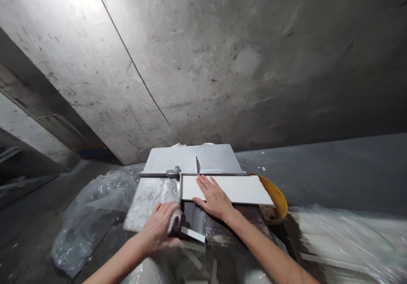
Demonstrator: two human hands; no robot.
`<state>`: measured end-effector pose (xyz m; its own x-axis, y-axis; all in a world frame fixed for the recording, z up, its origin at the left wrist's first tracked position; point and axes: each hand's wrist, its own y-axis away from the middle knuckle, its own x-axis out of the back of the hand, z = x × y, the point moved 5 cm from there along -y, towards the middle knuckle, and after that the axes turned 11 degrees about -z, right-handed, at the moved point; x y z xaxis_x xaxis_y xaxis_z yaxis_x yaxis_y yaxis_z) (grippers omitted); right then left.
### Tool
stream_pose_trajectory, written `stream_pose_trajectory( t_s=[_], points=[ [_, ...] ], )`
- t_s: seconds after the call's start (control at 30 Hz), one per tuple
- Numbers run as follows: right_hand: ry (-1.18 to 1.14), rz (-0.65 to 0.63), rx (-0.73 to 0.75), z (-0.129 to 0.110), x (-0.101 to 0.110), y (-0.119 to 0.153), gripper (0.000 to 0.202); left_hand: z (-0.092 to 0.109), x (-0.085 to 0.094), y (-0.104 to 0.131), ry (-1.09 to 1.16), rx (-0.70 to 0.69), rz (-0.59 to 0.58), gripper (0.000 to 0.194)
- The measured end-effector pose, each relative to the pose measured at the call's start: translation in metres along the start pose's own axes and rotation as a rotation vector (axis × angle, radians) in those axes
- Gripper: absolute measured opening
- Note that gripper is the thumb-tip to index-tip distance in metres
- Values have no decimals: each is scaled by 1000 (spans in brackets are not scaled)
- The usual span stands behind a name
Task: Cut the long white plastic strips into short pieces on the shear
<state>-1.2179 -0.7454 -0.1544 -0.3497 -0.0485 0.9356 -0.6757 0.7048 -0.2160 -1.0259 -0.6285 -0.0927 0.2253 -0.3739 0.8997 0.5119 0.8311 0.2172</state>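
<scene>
My right hand (pixel 215 198) lies flat, fingers stretched out, on a long white tile-like strip (pixel 244 188). Its fingertips are close to a thin dark blade (pixel 197 165) that stands up from the cutting table (pixel 149 203). The strip's left end meets a metal stop (pixel 181 188) with a clamp (pixel 173 172) behind it. At the table's near edge, my left hand (pixel 162 226) has its fingers curled around a rounded, dusty whitish thing (pixel 174 223), whose kind is not clear. A narrow white offcut (pixel 193 234) lies just right of that hand.
A yellow basin (pixel 278 199) stands under the strip's right end. Crumpled clear plastic (pixel 92 212) lies on the floor at left. Plastic-wrapped white boards (pixel 349 237) are at right. A grey wall (pixel 222 72) rises behind the table's light back panel (pixel 219 157).
</scene>
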Motion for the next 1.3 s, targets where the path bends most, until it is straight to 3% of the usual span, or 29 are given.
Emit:
stream_pose_trajectory(
  t_s=[0.1,0.17,0.27,0.33,0.5,0.63,0.83,1.0,1.17,1.3],
  points=[
    [-42,65,-73,-4,7,-2,80,-28,14,-19,37,47,157,92],
    [-60,117,-129,-1,12,0,84,-37,21,-42,37,61,210,105],
    [-65,140,-122,1,16,5,87,-36,23,-83,12,138,150,123],
    [-45,94,-70,4,15,11,86,-32,22,-104,-5,205,67,124],
    [87,-31,-50,42,7,25,78,-39,26,-126,24,211,25,122],
    [146,-59,-110,78,6,-2,77,-64,41,-155,53,178,89,122],
    [167,-70,-135,111,14,-54,75,-95,63,-203,13,271,97,118],
    [178,-78,-133,107,15,-48,76,-83,63,-198,-49,206,101,98],
    [161,-20,-105,76,8,-9,77,-56,45,-167,-97,193,67,92],
    [141,0,-80,59,3,30,78,-37,26,-132,-103,207,-12,98]
  ],
)
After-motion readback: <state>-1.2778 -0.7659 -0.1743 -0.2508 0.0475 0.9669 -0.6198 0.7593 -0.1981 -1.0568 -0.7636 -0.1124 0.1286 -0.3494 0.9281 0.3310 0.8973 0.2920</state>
